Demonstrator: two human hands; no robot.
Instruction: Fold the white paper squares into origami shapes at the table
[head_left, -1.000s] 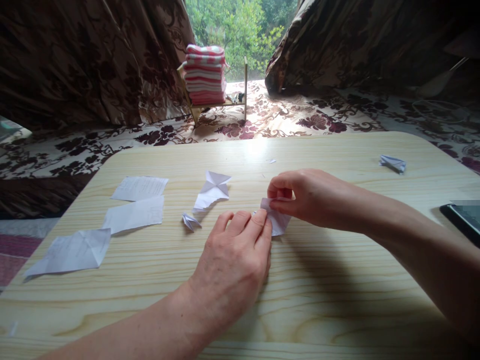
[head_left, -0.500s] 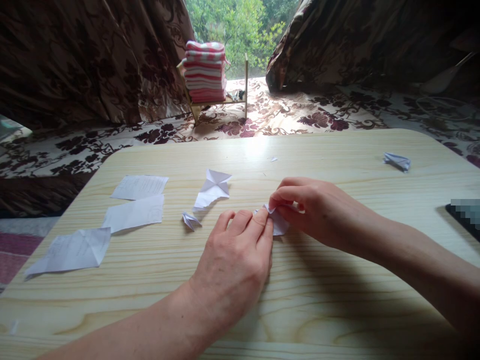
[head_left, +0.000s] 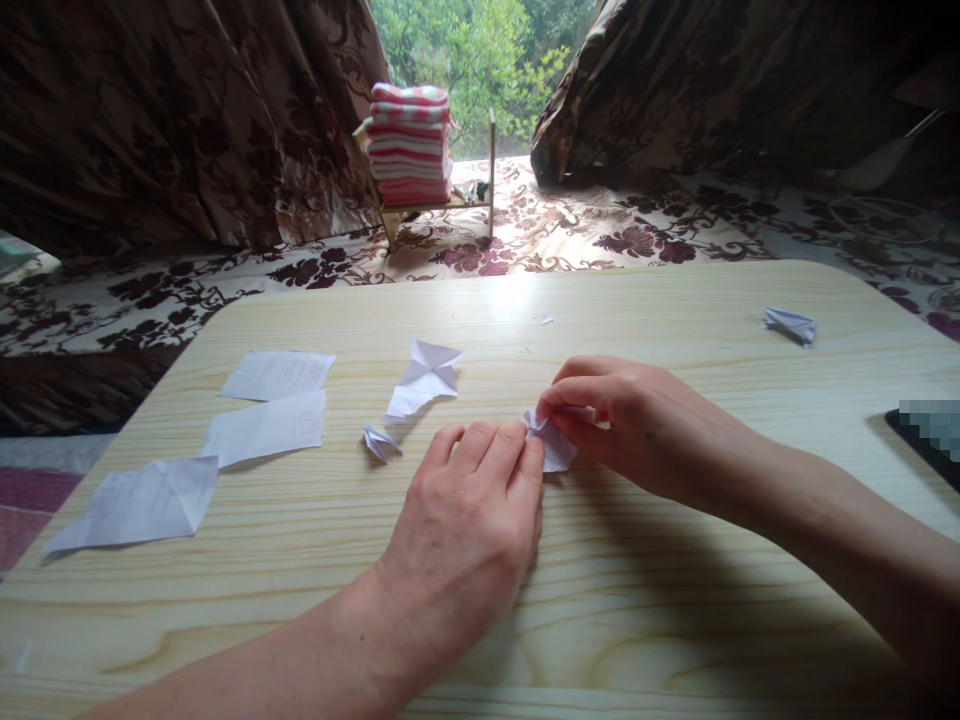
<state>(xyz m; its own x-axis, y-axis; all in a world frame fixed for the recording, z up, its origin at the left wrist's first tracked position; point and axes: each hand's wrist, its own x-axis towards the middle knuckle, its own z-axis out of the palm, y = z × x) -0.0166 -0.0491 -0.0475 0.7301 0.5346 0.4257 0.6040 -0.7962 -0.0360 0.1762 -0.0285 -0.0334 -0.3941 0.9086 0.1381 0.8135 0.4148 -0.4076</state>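
Observation:
A small folded white paper (head_left: 557, 452) lies on the wooden table between my hands. My right hand (head_left: 611, 405) pinches its upper edge between thumb and fingers. My left hand (head_left: 472, 500) rests on the paper's left side, fingers close together, fingertips pressing at the fold; its thumb is hidden. Left of my left hand are a small folded paper piece (head_left: 381, 443) and a creased paper with a torn lower edge (head_left: 427, 378). Another folded paper piece (head_left: 790, 326) sits at the far right of the table.
Three paper sheets (head_left: 266, 428) lie on the left of the table (head_left: 300, 640). A dark flat object (head_left: 926, 445) is at the right edge. Behind the table, a small wooden rack (head_left: 491, 175) holds folded pink and white cloths (head_left: 410, 145).
My left fingers have shifted slightly on the paper, showing a little more of its upper left part. My right hand keeps its pinch, almost unmoved.

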